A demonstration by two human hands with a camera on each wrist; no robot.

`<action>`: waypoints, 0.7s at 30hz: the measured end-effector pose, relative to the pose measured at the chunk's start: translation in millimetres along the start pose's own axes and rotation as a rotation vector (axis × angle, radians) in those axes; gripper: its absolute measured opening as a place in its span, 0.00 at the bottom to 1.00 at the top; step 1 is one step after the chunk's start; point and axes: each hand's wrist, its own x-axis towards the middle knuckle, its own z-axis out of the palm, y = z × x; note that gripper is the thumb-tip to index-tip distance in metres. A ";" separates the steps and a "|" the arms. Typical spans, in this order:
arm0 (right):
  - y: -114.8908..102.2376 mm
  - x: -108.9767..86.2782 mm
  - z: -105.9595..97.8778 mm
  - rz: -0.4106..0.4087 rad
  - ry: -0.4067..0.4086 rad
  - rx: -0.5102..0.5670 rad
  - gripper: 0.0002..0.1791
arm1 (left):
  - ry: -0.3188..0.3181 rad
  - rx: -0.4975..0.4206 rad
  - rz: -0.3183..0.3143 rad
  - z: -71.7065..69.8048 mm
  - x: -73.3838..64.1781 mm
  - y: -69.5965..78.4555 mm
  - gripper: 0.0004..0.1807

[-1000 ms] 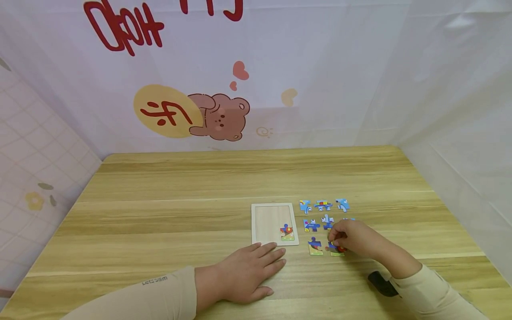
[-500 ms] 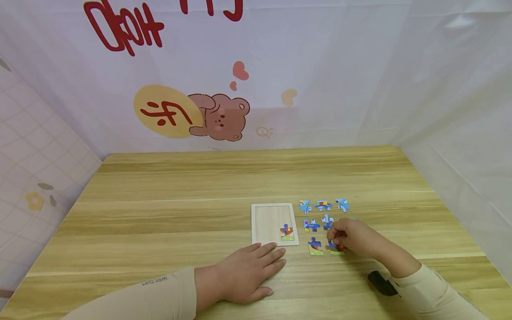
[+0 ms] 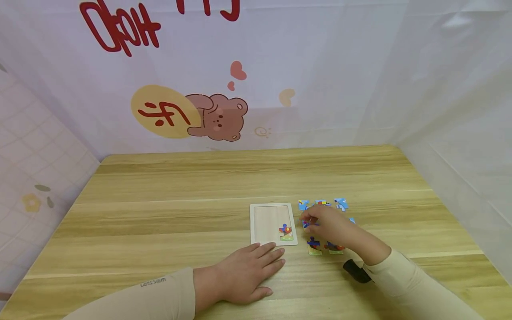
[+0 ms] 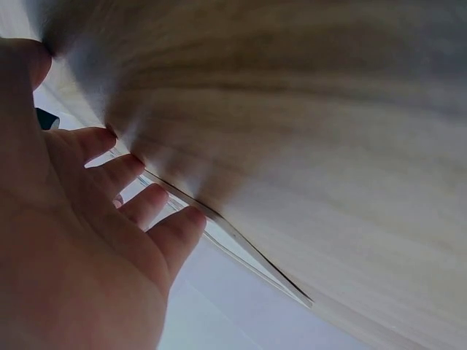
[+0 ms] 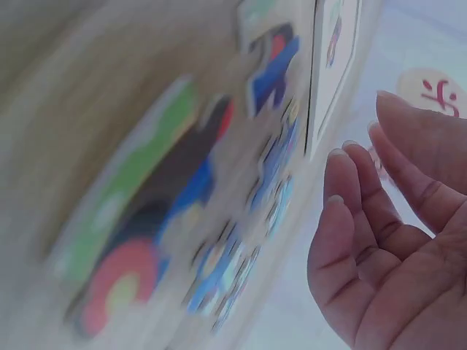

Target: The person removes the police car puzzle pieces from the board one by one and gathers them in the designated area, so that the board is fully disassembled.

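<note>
A shallow puzzle tray [image 3: 253,226] with a pale rim lies in front of me. One puzzle piece [image 3: 286,232], red, blue and green, sits in its lower right corner. My left hand [image 3: 250,273] lies flat on the table, fingers straight, its fingertips at the tray's near edge. Over the loose puzzle pieces right of the tray hovers my right hand [image 3: 330,226], fingers loosely bent. In the right wrist view nothing shows between thumb and fingers. Beneath it are a loose blue-and-green piece [image 3: 314,246] and a piece with a red wheel [image 5: 124,281]. The hand partly covers the middle row.
Several more loose pieces, such as a light blue corner piece [image 3: 341,204], lie in rows on the wooden table [image 3: 180,186]. A white printed curtain [image 3: 340,89] stands behind the table's far edge. A black device [image 3: 357,271] is at the right wrist.
My right hand has moved left and slightly up, from the lower right pieces to above the middle left ones. The wheel piece stays on the table. My left hand keeps its place.
</note>
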 end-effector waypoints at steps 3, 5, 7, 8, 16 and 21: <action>-8.0 6.6 4.9 0.015 -0.027 0.019 0.11 | 0.001 0.007 -0.001 -0.4 -0.4 0.2 0.34; -12.5 9.7 7.8 0.014 -0.051 0.036 0.12 | 0.000 0.010 -0.001 -1.1 -0.4 0.3 0.33; -15.6 12.7 11.3 0.015 -0.068 0.041 0.13 | 0.001 0.011 -0.001 -1.6 -0.2 0.5 0.33; -16.7 14.3 13.0 0.011 -0.072 0.036 0.13 | 0.004 0.013 0.000 -1.7 -0.1 0.5 0.33; -20.0 25.1 24.5 0.024 -0.073 -0.001 0.12 | 0.025 0.027 -0.004 -1.2 -0.9 1.3 0.33; -22.8 28.3 28.0 0.042 -0.063 -0.018 0.12 | 0.035 0.030 -0.004 -0.3 -1.4 1.4 0.33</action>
